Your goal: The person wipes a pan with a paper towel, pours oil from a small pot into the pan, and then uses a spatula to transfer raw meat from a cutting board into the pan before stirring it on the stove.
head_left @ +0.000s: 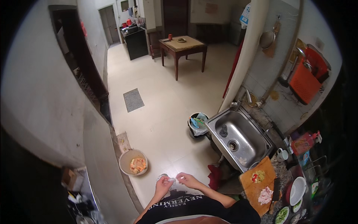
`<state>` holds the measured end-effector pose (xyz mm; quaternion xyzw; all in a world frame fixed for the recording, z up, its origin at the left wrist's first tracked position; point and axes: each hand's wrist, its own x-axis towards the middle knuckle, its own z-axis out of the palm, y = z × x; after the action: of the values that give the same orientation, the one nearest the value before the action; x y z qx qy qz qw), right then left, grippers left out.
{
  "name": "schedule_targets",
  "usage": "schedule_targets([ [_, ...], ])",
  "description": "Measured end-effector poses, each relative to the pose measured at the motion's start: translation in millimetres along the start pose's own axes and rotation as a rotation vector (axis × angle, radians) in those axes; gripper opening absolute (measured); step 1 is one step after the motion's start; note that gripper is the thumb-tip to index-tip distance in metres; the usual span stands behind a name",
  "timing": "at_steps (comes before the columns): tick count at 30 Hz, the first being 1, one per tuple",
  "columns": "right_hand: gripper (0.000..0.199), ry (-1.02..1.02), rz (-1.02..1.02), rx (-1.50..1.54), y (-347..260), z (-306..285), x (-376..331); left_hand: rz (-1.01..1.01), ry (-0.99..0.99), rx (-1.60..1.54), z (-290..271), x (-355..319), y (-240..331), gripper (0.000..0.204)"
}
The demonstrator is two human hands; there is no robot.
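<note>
In front of my dark shirt, my two hands are close together, low in the middle. My left hand point(163, 185) is closed in a pinch on a small white piece point(172, 179), too small to name for sure. Just to its right, my right hand point(188, 180) has its fingers drawn together; a pale speck shows at them, and I cannot make out what it is. To the right lies a wooden cutting board point(244, 180) bearing pale pink chopped meat point(265, 195) and a heap of red and yellow-green chopped bits point(258, 176). A dark-bladed knife point(276, 189) lies along its right edge.
A steel sink point(244, 140) adjoins the counter beyond the board. Bowls of chopped greens point(282, 215) and a white colander point(298, 189) crowd the right. A lined bin point(198, 127) and a bucket of scraps point(133, 162) stand on the floor. A wooden table point(182, 44) is farther off.
</note>
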<state>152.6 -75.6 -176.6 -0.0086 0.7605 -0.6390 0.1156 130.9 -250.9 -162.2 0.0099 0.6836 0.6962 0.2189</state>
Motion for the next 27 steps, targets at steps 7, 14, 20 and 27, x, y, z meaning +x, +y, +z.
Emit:
schedule_targets([
  [7, 0.014, 0.420, 0.196, 0.087, -23, -51, 64, -0.029, -0.229, 0.266, -43, 163, 40, 0.020],
  [14, 0.013, 0.662, 0.310, 0.188, -10, -110, 95, 0.059, -0.440, 0.336, 8, 314, 65, 0.017],
  [20, 0.014, 0.772, 0.301, 0.160, -11, -177, 145, 0.171, -0.490, 0.484, 85, 433, 76, 0.017],
  [27, 0.018, 1.029, 0.340, 0.044, -13, -225, 159, 0.246, -0.571, 0.662, 173, 554, 83, 0.019],
])
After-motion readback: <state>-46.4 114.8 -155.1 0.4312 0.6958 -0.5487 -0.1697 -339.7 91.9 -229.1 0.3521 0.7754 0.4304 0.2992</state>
